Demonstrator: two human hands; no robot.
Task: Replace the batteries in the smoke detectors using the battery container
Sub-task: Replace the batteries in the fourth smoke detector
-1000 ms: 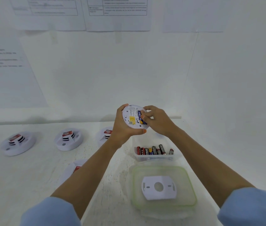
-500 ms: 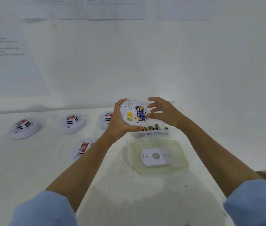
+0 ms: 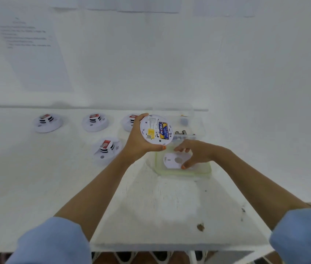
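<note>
The smoke detector (image 3: 155,133) is gripped underside-up in the left hand (image 3: 137,143), beside the battery container (image 3: 201,130), with its batteries (image 3: 163,130) exposed. The right hand (image 3: 198,155) is spread wide over the mounting plate (image 3: 171,161), presumably for refitting.

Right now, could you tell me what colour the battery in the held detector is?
The battery is blue and yellow; the head view shows it.
</note>
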